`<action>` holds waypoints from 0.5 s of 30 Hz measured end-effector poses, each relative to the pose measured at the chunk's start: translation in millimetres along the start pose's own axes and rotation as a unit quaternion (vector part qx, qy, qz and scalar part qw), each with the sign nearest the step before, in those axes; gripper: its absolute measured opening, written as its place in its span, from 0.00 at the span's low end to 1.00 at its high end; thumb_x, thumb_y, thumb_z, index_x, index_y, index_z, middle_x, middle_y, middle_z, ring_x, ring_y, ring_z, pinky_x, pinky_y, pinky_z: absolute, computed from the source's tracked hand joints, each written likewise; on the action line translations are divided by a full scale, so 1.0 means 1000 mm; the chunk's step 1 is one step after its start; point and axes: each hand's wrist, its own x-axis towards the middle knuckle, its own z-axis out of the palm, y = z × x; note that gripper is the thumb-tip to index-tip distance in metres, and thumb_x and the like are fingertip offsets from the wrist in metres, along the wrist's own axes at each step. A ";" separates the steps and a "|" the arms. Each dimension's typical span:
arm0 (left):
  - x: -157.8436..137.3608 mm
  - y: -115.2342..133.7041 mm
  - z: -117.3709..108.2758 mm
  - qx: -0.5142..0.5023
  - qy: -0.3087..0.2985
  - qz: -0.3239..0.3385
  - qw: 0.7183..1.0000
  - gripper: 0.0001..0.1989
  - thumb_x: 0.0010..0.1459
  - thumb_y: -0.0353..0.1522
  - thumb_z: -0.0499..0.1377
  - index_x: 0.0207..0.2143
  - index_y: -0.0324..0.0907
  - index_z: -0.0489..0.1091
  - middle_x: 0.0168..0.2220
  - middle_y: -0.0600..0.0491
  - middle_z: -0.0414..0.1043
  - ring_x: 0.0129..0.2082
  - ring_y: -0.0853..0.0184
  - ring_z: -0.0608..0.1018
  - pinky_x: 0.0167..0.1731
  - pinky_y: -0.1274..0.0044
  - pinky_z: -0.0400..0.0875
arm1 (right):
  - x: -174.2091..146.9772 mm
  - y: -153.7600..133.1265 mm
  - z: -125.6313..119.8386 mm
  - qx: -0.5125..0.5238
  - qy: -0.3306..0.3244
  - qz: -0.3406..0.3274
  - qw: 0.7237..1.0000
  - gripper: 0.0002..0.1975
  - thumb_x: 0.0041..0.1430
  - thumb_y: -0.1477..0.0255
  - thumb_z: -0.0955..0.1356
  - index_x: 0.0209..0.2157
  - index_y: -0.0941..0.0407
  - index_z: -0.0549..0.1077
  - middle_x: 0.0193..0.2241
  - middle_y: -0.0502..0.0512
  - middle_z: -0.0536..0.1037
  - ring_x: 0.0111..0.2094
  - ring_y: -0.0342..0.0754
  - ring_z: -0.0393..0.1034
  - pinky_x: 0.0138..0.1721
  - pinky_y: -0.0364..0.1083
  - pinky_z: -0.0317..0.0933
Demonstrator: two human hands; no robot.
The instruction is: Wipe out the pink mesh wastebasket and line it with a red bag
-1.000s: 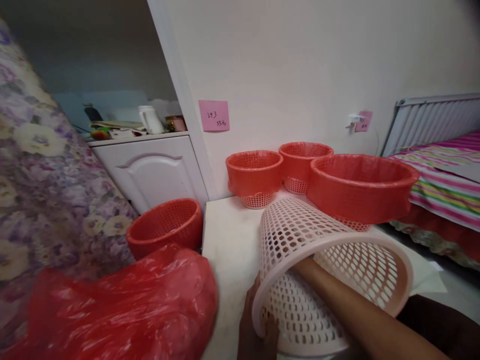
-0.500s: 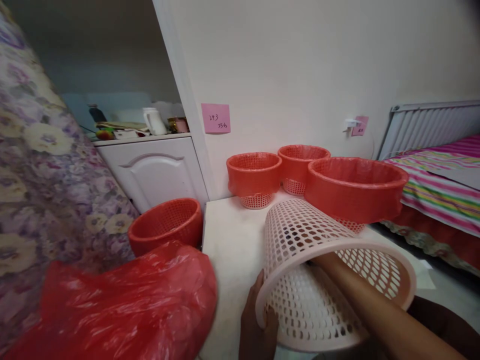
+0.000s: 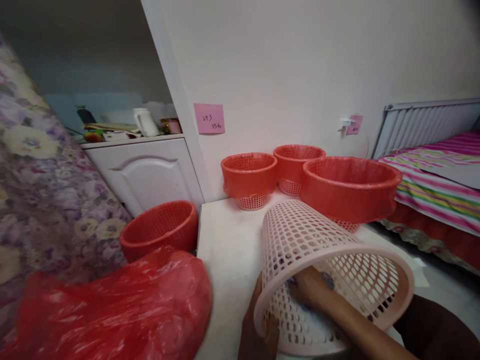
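Item: one pale pinkish-white plastic basket [image 3: 300, 227], tapered and round, its wall pierced all over with holes. Position: near right part of the white flat-topped surface [image 3: 227, 240], tipped on its side, wide mouth toward the person and base pointing away.

Left hand [image 3: 249, 327]: gripping the basket at the left of its rim, fingers outside the wall, thumb inside.

Right hand [image 3: 309, 287]: reaching through the mouth, within the basket, close to the upper wall. Fingers partly hidden by the rim; whether they are closed on anything cannot be told. Small greyish patch beside the wrist, too indistinct to identify.

Also on the surface, behind the basket, three upright round baskets, each with its upper part wrapped in red plastic film and its openwork base exposed: one medium red basket [image 3: 249, 177] at left; one rear red basket [image 3: 290, 167] beside it, nearer the wall; one large wide red basket [image 3: 348, 195] at right.

Left of the surface's edge: one further round red openwork basket [image 3: 133, 242], tilted; before it, one crumpled, glossy red plastic bag [image 3: 120, 310].

Surroundings: square pink paper note [image 3: 208, 119], handwritten, on the white wall; white panelled cabinet [image 3: 150, 172] bearing a white jug [image 3: 147, 122]; floral curtain [image 3: 48, 190], far left; bed with striped cover [image 3: 431, 187], far right.
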 end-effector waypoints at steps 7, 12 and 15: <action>0.000 0.010 0.004 -0.012 0.055 -0.031 0.998 0.29 0.53 0.42 0.58 0.54 0.36 0.67 0.48 0.40 0.75 0.48 0.52 0.76 0.45 0.63 0.75 | -0.080 -0.004 0.012 0.036 -0.129 -0.066 0.989 0.24 0.45 0.78 0.68 0.46 0.47 0.72 0.45 0.56 0.73 0.45 0.56 0.67 0.45 0.54 0.64; 0.004 0.024 -0.006 -0.001 0.098 -0.016 0.995 0.27 0.53 0.42 0.58 0.52 0.36 0.69 0.47 0.43 0.76 0.49 0.52 0.75 0.46 0.64 0.74 | -0.075 -0.004 -0.008 0.160 -0.105 -0.137 0.972 0.29 0.42 0.82 0.67 0.48 0.45 0.70 0.45 0.51 0.73 0.48 0.49 0.67 0.49 0.47 0.62; 0.004 0.027 -0.017 0.022 0.132 0.003 0.991 0.27 0.53 0.43 0.57 0.51 0.37 0.70 0.50 0.43 0.75 0.51 0.51 0.74 0.46 0.64 0.74 | -0.039 0.003 -0.017 0.136 0.015 -0.104 0.985 0.35 0.40 0.85 0.64 0.52 0.50 0.68 0.50 0.56 0.70 0.53 0.51 0.62 0.56 0.53 0.56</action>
